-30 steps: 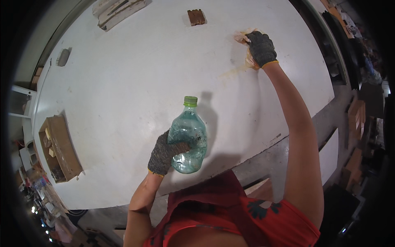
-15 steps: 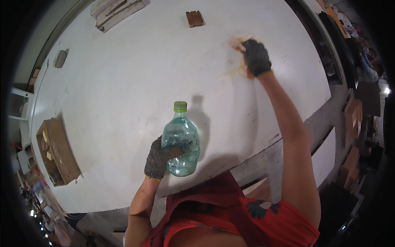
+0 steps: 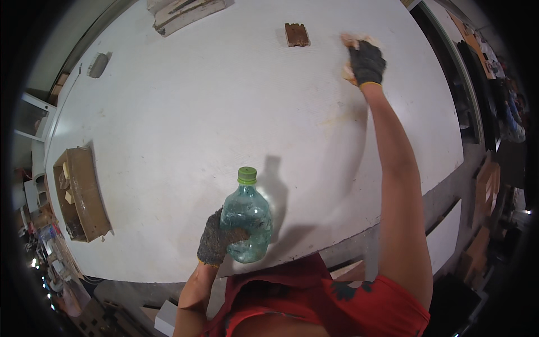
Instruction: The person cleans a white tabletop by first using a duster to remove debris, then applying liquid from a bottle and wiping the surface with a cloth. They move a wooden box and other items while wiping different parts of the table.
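In a dark grey knit glove, my left hand (image 3: 212, 240) is wrapped round a clear green plastic bottle (image 3: 252, 216) with a green screw cap. The bottle is upright, cap away from me, over the near edge of a large white tabletop (image 3: 185, 123). My right hand (image 3: 368, 60), gloved alike, is stretched far out at the right, pressing a crumpled pale orange cloth (image 3: 349, 40) onto the white surface. The glove covers part of the cloth. A faint yellowish streak marks the surface just nearer than that hand.
A small brown block (image 3: 296, 35) lies at the far middle. Long off-white pieces (image 3: 188, 16) lie at the far left, with a grey brush-like object (image 3: 98, 65) nearer. An open cardboard box (image 3: 92, 194) holding small pieces stands at the left edge.
My right hand has slid the cloth farther away and to the right over the surface. My left hand still holds the bottle, now slightly nearer me. The view has shifted a little.
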Demonstrator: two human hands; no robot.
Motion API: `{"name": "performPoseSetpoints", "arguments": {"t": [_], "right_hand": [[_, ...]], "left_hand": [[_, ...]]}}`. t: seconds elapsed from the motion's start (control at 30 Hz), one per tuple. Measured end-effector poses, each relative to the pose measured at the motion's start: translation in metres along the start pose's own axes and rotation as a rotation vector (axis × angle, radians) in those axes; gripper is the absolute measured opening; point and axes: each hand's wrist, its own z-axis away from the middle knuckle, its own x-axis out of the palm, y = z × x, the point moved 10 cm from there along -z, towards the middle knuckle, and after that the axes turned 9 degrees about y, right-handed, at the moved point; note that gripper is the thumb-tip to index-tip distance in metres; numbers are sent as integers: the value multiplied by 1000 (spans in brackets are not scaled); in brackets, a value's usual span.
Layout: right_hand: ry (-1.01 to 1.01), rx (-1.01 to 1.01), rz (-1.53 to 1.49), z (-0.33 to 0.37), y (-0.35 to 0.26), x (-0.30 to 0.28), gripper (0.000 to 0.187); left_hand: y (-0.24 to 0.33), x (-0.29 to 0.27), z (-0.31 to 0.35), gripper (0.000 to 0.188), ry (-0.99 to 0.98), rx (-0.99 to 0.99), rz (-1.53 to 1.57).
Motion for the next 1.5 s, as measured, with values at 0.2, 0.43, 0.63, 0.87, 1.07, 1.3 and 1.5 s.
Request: {"name": "performPoseSetpoints", "arguments": {"t": [0.2, 0.43, 0.63, 0.87, 1.07, 1.3, 1.5], "right_hand": [[-334, -452, -390, 116, -208, -84, 27], [-463, -787, -559, 247, -212, -215, 34], [-316, -408, 2, 85, -38, -94, 31], [-231, -84, -272, -40, -98, 68, 38], [-279, -421, -569, -28, -197, 42, 27], [-387, -587, -673, 85, -150, -77, 35], [-498, -763, -619, 206, -152, -194, 27]], "left_hand": [[-14, -23, 19, 55, 37, -44, 304], [4, -37, 24, 54, 47, 86, 237], [-2, -27, 20, 53, 38, 25, 272], [-14, -36, 30, 55, 135, -47, 186], [-19, -33, 29, 64, 136, -13, 153], [-1, -20, 28, 55, 32, 50, 288], [-9, -28, 24, 56, 51, 74, 374]]}}
